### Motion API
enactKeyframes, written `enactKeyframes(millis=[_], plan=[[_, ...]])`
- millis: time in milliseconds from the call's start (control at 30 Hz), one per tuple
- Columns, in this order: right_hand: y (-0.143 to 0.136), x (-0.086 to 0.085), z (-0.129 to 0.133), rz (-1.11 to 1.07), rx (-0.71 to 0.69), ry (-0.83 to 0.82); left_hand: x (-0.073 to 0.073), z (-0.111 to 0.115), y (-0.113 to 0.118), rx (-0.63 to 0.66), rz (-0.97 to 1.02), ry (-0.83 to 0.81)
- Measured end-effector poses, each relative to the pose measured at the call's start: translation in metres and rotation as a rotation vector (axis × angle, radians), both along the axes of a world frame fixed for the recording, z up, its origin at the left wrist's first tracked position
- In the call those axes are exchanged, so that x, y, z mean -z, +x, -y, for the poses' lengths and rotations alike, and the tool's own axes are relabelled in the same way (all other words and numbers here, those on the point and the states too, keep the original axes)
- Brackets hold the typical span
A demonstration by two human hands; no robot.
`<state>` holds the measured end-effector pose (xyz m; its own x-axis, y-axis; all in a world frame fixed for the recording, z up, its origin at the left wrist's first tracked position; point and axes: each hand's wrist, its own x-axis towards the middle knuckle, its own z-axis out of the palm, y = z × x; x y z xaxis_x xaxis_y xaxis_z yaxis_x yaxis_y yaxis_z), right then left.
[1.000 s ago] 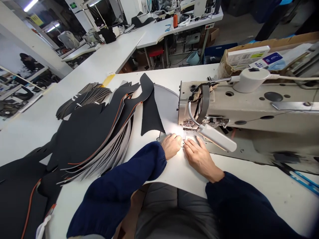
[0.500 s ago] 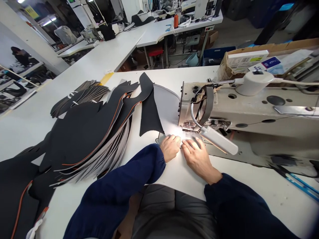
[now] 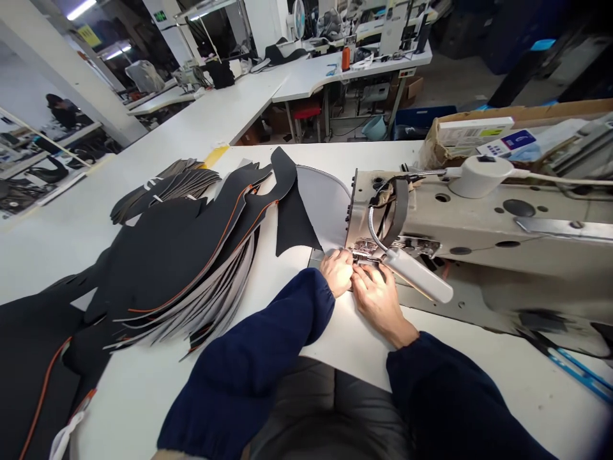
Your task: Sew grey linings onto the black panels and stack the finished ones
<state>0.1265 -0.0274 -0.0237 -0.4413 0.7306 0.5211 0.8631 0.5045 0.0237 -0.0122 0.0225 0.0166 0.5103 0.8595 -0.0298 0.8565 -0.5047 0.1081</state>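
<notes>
At the sewing machine, both hands work close to the lit needle area. My left hand is closed at the edge of a fabric panel, its fingers curled beside the presser foot. Just right of it, my right hand has bent fingers pressed together at the same edge. The panel's grey side spreads left of the machine head, and a black piece lies against it, tapering toward my left hand. My fingers hide the edge they hold.
A stack of black panels with orange piping covers the table's left side, with a smaller bundle behind. A white lamp hangs across the machine's front. Blue-handled snips lie far right, and a cardboard box stands behind the machine.
My left hand has moved slightly right and away from me, closer to the presser foot and my right hand. The view has tilted up a little.
</notes>
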Motion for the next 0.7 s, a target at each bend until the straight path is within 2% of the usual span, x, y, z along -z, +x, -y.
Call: enactKeyframes(millis=[267,533,700], plan=[[0.003,0.002,0.000,-0.011,-0.003,-0.014,0.004,-0.003,-0.001,-0.013,0.057,-0.005],[0.004,-0.006,-0.002,-0.048,-0.067,0.000,0.011,-0.004,0.000,-0.028,0.136,0.007],[0.009,-0.007,-0.008,-0.040,-0.110,0.066,0.013,-0.009,0.005,-0.001,0.196,0.014]])
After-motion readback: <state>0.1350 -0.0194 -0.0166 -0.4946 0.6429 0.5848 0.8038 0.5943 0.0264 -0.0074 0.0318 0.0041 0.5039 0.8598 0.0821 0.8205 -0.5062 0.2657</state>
